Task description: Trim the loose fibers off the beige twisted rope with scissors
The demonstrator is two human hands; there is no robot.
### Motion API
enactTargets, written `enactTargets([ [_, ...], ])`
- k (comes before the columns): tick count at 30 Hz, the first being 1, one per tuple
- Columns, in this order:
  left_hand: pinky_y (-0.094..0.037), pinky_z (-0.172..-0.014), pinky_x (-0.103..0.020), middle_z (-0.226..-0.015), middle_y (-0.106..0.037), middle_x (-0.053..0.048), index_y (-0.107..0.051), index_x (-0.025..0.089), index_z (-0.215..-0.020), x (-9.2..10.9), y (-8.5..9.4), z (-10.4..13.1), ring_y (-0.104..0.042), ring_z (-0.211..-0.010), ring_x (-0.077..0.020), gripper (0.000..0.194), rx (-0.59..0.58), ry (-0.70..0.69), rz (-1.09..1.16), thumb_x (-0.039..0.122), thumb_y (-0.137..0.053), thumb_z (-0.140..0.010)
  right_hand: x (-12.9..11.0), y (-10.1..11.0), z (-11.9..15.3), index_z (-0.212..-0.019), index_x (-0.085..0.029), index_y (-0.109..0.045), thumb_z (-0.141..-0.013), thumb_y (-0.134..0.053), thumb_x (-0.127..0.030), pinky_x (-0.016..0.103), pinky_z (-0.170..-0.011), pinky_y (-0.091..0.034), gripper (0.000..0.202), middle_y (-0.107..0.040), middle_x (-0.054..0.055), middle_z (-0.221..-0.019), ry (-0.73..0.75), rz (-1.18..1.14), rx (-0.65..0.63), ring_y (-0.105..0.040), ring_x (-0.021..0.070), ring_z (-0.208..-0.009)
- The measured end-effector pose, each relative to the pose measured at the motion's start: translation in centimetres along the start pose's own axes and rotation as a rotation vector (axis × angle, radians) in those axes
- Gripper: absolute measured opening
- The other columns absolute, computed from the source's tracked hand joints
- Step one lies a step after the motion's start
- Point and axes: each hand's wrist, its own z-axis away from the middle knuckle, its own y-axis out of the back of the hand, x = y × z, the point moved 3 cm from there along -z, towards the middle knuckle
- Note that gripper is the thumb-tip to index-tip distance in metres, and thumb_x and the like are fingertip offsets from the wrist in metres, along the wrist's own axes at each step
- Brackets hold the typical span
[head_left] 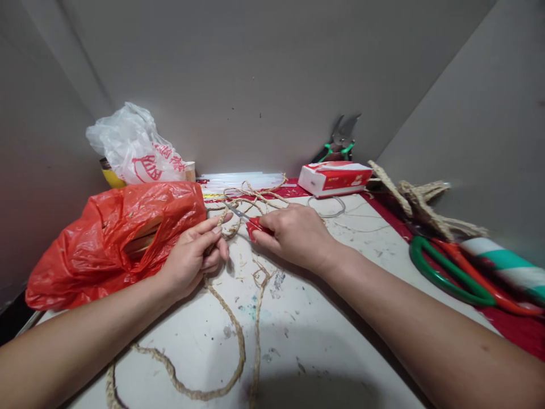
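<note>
My left hand [198, 255] pinches a braided straw rope [239, 341] between thumb and fingers, near the middle of the table. The rope runs down from this hand and curves across the white tabletop toward the near left. My right hand [296, 234] is closed round the red handles of small scissors [255, 224]. Their metal blades point left and lie at the rope just beyond my left fingertips; whether they touch it is too small to tell. Another thin strand [258, 324] lies between the hands and the near edge. More cord [259, 196] is tangled behind the scissors.
A red plastic bag [128, 238] and a white bag [136, 147] stand at the left. Behind are clear sticks [234, 182], a tissue box [336, 179] and pruning shears [340, 139]. Braided pieces [419, 204], large green-and-orange-handled scissors [451, 278] and a striped roll [506, 264] lie right.
</note>
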Motion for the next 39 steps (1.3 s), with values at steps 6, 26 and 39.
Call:
enactTargets([
  [6,-0.016,-0.038,-0.019,-0.059,-0.059,0.001,-0.057,0.016,-0.122,-0.3,0.3,-0.1,-0.025,-0.036,-0.0032,0.038,-0.006,-0.016,-0.016,0.024,-0.055,-0.084,0.9,-0.7,-0.3,-0.048,-0.019,-0.042,-0.08,-0.054,-0.043,0.025,-0.049,-0.025,0.042,-0.04,-0.005,-0.046,-0.402,-0.839,0.114,-0.033,0.0081,-0.047],
  [26,-0.049,-0.071,-0.026,-0.093,-0.073,-0.006,-0.064,0.023,-0.121,-1.2,-0.1,1.4,-0.064,-0.07,-0.0149,0.04,-0.117,-0.417,-0.998,0.018,-0.048,-0.085,-0.7,-0.7,-0.4,-0.055,-0.014,-0.057,-0.053,-0.08,-0.037,0.021,-0.039,-0.021,0.033,-0.044,-0.006,-0.045,-0.776,-1.54,-0.073,-0.033,0.0042,-0.041],
  [39,-0.044,-0.061,-0.024,-0.086,-0.072,-0.007,-0.068,0.015,-0.106,-0.9,-0.6,0.7,-0.054,-0.057,-0.0087,0.034,-0.048,0.024,-0.234,0.031,-0.069,-0.075,-0.5,-0.4,-0.6,-0.055,-0.017,-0.056,-0.061,-0.077,-0.043,0.024,-0.051,-0.028,0.033,-0.039,-0.006,-0.052,-0.582,-1.539,0.153,-0.033,0.0076,-0.053],
])
